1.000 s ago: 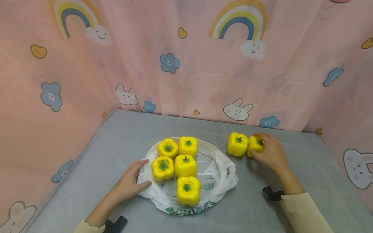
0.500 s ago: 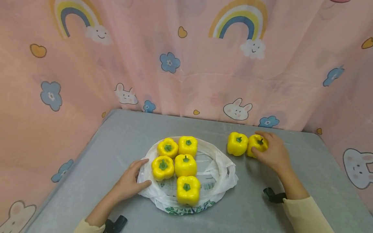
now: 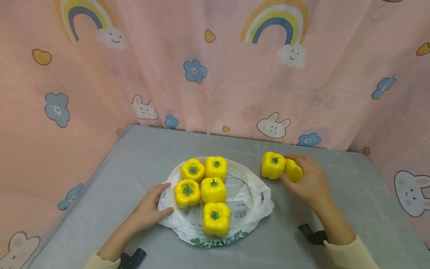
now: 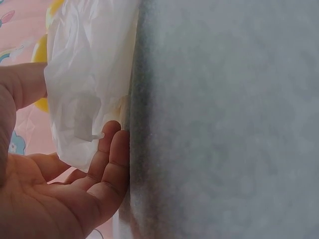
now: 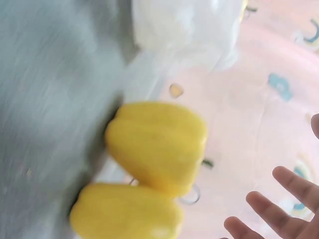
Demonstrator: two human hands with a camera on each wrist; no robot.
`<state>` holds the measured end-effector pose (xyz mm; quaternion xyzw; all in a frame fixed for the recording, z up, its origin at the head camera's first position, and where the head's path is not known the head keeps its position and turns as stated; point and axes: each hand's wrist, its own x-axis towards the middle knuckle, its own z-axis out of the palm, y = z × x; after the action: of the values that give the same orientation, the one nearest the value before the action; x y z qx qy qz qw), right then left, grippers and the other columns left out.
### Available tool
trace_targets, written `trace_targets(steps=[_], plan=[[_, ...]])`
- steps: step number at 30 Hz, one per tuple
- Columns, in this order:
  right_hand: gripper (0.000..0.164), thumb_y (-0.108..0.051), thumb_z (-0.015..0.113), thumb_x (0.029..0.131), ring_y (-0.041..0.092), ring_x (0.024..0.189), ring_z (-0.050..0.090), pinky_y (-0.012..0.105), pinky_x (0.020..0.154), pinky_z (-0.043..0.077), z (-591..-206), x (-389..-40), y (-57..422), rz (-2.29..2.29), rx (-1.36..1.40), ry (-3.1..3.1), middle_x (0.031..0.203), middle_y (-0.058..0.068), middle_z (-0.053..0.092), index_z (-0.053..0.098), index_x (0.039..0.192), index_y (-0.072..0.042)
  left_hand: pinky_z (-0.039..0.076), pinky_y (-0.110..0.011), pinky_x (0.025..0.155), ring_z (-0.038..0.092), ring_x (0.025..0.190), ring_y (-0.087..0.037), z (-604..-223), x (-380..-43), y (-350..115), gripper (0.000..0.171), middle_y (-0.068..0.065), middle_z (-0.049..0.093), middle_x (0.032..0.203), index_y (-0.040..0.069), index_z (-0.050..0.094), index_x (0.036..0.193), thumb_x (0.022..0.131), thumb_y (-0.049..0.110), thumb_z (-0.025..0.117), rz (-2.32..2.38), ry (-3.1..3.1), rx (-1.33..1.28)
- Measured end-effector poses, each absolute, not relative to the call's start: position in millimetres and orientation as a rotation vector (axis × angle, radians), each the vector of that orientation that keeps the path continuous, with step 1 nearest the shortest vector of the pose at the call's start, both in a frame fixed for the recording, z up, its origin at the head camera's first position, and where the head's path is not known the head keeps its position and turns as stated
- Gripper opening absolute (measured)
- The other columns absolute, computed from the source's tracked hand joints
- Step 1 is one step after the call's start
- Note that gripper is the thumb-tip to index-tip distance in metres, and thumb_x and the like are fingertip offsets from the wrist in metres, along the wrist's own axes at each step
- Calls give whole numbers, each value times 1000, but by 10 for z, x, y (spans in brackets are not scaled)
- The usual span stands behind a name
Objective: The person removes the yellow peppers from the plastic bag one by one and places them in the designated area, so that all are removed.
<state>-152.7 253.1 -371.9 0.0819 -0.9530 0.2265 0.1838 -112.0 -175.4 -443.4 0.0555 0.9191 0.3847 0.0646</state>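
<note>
My left hand (image 3: 147,211) grips the left rim of a white plastic bag (image 3: 260,209), thumb at the rim. In the left wrist view its fingers (image 4: 115,154) curl against the bag's outer wall. Inside the bag sit several yellow bell peppers (image 3: 217,219) with green stems. To the right of the bag, two more stand side by side: a left bell pepper (image 3: 273,165) and a right bell pepper (image 3: 293,170), partly hidden by my right hand (image 3: 310,183). In the right wrist view the fingers (image 5: 271,211) are spread, apart from both peppers.
A grey cloth covers the table (image 3: 151,145). Behind it and at both sides hangs a pink curtain (image 3: 218,101) printed with rainbows and rabbits. Each wrist wears a dark strap-on device (image 3: 312,235).
My right hand has shifted slightly left and now covers the right pepper's stem, which showed before. The left hand and the peppers in the bag stay as they were.
</note>
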Motion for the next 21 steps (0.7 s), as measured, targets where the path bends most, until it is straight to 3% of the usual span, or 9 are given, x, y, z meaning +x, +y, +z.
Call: trace_targets(steps=[8, 21], plan=[[48, -26, 76, 78, 36, 104, 61, 54, 82, 55, -3691, -1355, 2251, 810, 297, -2682, 121, 15, 64, 62, 122, -11, 44, -54, 103, 45, 132, -38, -4453, -1115, -1757, 73, -18, 42, 144, 9, 42, 144, 79, 18, 75, 1158, 2772, 160], [51, -23, 79, 75, 27, 101, 65, 42, 76, 60, -3788, -1158, 1818, 1144, 512, -2671, 120, 5, 64, 61, 122, -16, 42, -56, 105, 43, 134, -40, -4421, -1111, -1763, 73, -20, 41, 145, 8, 41, 144, 80, 18, 75, 1166, 2762, 180]])
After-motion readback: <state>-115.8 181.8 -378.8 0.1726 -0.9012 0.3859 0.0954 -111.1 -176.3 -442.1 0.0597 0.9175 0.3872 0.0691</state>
